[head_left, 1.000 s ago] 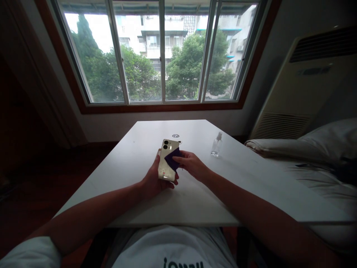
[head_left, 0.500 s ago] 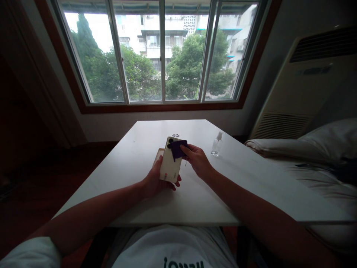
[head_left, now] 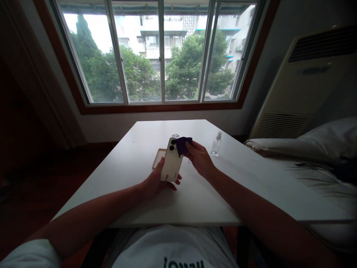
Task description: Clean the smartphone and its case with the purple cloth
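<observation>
My left hand (head_left: 154,178) grips a pale smartphone (head_left: 172,165) along its lower half, thumb on the left edge and fingertips showing past the right edge. The phone's back, with dark round camera lenses near the top, faces me. Pinched in my right hand (head_left: 200,158) is a dark purple cloth (head_left: 182,146), which overlaps the phone's upper right corner beside the lenses. Behind the phone on the left, a shallow pale phone case (head_left: 158,158) lies on the white table (head_left: 128,163), partly hidden by my hand and the phone.
A clear spray bottle (head_left: 215,145) stands on the table to the right of my right hand. A small dark ring-shaped item (head_left: 175,136) lies beyond the phone. Cushioned seating (head_left: 306,143) is at the right, and a window (head_left: 161,56) is ahead.
My right hand has drawn the purple cloth to the right, off the camera lenses toward the phone's corner. The phone has shifted slightly right, so more of the case shows.
</observation>
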{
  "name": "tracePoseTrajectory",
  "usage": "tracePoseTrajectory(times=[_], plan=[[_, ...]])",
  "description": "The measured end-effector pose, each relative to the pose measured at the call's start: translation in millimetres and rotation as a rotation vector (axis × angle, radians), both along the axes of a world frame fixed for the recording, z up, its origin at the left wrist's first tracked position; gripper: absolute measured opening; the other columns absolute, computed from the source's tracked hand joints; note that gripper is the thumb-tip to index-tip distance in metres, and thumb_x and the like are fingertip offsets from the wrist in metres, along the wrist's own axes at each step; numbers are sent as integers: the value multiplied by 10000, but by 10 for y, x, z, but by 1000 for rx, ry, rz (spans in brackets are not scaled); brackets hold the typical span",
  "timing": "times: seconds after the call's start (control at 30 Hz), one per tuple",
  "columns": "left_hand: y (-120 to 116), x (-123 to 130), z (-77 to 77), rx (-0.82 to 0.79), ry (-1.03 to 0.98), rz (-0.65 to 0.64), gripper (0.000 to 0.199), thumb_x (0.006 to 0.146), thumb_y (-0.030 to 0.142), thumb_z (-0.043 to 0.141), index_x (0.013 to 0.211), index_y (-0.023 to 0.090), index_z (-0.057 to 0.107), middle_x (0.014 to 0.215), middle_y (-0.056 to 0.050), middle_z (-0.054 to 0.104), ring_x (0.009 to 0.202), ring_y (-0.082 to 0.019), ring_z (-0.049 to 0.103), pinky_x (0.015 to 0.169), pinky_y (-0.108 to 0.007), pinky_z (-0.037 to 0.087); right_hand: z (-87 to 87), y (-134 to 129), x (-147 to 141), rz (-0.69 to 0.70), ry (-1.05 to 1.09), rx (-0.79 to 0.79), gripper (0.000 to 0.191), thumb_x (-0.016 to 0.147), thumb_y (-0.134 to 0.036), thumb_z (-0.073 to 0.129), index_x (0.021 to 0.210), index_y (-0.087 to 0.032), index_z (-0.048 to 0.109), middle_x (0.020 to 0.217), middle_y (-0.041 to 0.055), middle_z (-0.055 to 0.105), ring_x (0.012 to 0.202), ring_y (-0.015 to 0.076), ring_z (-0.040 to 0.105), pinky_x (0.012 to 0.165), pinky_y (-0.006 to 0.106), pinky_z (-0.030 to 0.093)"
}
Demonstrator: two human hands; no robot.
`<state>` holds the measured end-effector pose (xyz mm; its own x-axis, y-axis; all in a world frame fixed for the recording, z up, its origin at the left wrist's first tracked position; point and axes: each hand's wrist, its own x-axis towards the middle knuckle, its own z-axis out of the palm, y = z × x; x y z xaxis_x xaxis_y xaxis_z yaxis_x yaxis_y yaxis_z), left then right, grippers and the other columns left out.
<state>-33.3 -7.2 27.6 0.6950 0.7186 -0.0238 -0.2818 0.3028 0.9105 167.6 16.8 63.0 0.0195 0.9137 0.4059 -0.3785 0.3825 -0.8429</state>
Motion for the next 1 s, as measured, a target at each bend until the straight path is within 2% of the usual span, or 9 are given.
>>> tracePoseTrajectory(times=[0.17,0.3,0.5,0.73,0.9,1.0], plan=[[-29,47,-54,76,18,124,835,841,837,474,1169,85,635,1008,-163,631,862,-226,597,651,-330,556,-16,4,23,-146,-159,180,425,863,-460,748,1228,-245,719,1179,58,722,1084,259,674,974,477,559],[-43,79,-67,117,36,185,876,766,858,561,1164,81,627,992,-153,609,864,-220,567,620,-320,551,-39,-25,41,-235,-317,319,388,943,-458,653,1282,-272,681,1287,52,678,1195,257,625,1082,484,480],[-65,94,-67,155,70,197,885,779,860,535,1194,84,623,1007,-143,602,889,-219,565,654,-319,561,-23,-107,60,-284,-527,439,428,1011,-467,531,1400,-294,579,1396,63,603,1297,257,556,1124,474,440],[-64,96,-74,162,87,173,914,772,867,537,1225,74,578,1031,-142,582,906,-214,558,705,-331,556,34,-155,63,-343,-684,541,421,1053,-417,444,1451,-307,527,1461,64,542,1371,253,487,1173,493,392],[-84,112,-68,246,126,176,993,725,918,511,1238,69,557,992,-139,587,843,-217,576,689,-349,534,48,-167,60,-311,-745,599,455,1060,-381,429,1512,-331,462,1531,33,478,1450,238,409,1238,486,310],[-107,106,-45,263,144,176,992,735,926,481,1237,74,561,976,-137,594,813,-212,586,693,-349,525,35,-168,55,-311,-739,570,465,1050,-394,457,1510,-331,463,1530,30,484,1448,236,416,1238,485,309]])
